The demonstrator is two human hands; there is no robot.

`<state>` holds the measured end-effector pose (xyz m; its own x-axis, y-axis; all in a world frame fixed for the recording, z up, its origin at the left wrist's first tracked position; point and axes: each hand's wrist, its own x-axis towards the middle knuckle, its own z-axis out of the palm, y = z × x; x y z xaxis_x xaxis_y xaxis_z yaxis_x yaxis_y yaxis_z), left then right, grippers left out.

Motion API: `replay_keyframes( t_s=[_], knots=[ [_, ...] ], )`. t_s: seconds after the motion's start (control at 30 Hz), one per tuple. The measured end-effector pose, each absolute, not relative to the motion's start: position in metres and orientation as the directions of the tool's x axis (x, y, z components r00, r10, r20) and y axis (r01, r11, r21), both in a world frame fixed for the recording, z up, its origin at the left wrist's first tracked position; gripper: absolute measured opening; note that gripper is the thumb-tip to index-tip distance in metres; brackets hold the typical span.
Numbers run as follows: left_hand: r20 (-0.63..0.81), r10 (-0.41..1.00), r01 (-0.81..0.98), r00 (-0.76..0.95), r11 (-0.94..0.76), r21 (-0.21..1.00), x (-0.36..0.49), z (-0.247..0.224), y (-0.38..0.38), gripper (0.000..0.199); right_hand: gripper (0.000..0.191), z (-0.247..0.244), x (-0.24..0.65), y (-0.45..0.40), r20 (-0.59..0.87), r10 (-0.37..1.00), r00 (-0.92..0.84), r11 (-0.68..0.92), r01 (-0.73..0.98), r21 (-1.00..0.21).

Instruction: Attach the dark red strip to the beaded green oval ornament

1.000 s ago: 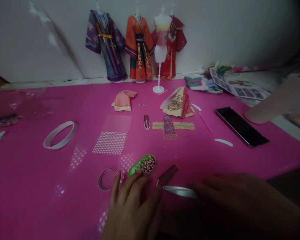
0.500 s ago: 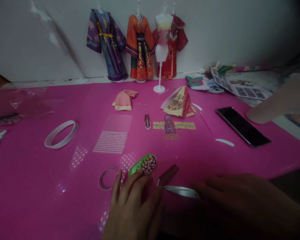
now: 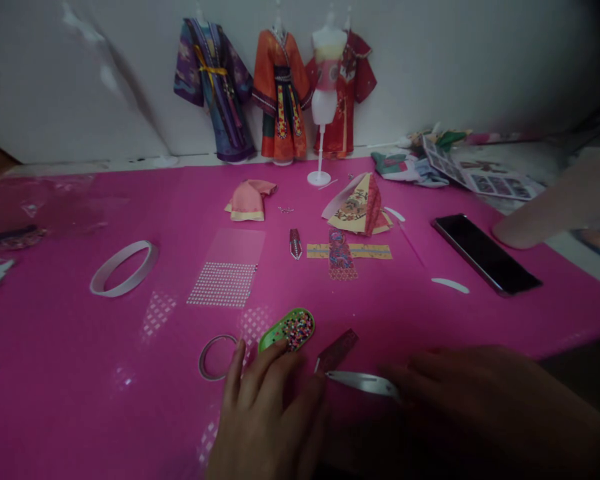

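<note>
My right hand (image 3: 460, 393) is closed around silver tweezers (image 3: 363, 382), whose tip points left. That tip meets the near end of a dark red patterned fabric strip (image 3: 339, 350) with a pale edge. On the other side, my left hand (image 3: 270, 407) lies with its fingers stretched out, its thumb side close to the strip's near end; whether it presses the strip I cannot tell. Its fingertips reach the front of a small green tray (image 3: 270, 339) holding many colourful beads (image 3: 299, 330). A narrow roll of tape (image 3: 201, 360) lies left of this hand.
Farther back lie a sheet of rhinestones (image 3: 221, 283), crossed fabric strips (image 3: 370, 251), a pink doll garment (image 3: 247, 201) and a doll skirt (image 3: 355, 207). A phone (image 3: 487, 255) lies right, a wide tape roll (image 3: 100, 285) left. Dressed doll forms (image 3: 281, 100) stand at the wall.
The tweezers' tip has shifted very slightly left at the strip's near end. My left hand stays in nearly the same place.
</note>
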<state>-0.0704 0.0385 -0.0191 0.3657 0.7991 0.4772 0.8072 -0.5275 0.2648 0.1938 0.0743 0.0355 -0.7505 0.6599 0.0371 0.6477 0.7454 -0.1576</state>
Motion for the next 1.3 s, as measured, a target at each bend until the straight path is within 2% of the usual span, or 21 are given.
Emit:
replay_keyframes(
  t_s=[0.27,0.53,0.67,0.9,1.1,1.3],
  knots=[
    [0.485,0.793,0.802,0.369,-0.535,0.265,-0.0682,-0.0207,0.0371,0.018,0.035,0.0361,0.1929,0.0763,0.020,0.651,-0.759,0.748,0.636,-0.191],
    [0.420,0.811,0.814,0.409,-0.532,0.234,-0.0752,-0.0252,0.0365,0.021,0.037,0.0361,0.1925,0.0751,-0.015,0.641,-0.767,0.754,0.634,-0.171],
    [0.431,0.810,0.811,0.397,-0.529,0.248,-0.0745,-0.0229,0.0353,0.021,0.037,0.0350,0.1913,0.0726,-0.004,0.674,-0.738,0.728,0.666,-0.164],
    [0.406,0.822,0.822,0.400,-0.518,0.239,-0.0737,-0.0207,0.0361,0.024,0.037,0.0350,0.1923,0.0734,-0.021,0.654,-0.756,0.743,0.648,-0.165],
    [0.443,0.806,0.817,0.394,-0.528,0.233,-0.0730,-0.0202,0.0356,0.022,0.040,0.0341,0.1938,0.0745,-0.013,0.648,-0.762,0.752,0.641,-0.154],
    [0.404,0.814,0.820,0.417,-0.528,0.219,-0.0759,-0.0240,0.0357,0.025,0.038,0.0310,0.1945,0.0739,-0.029,0.641,-0.767,0.756,0.638,-0.146]
  ],
)
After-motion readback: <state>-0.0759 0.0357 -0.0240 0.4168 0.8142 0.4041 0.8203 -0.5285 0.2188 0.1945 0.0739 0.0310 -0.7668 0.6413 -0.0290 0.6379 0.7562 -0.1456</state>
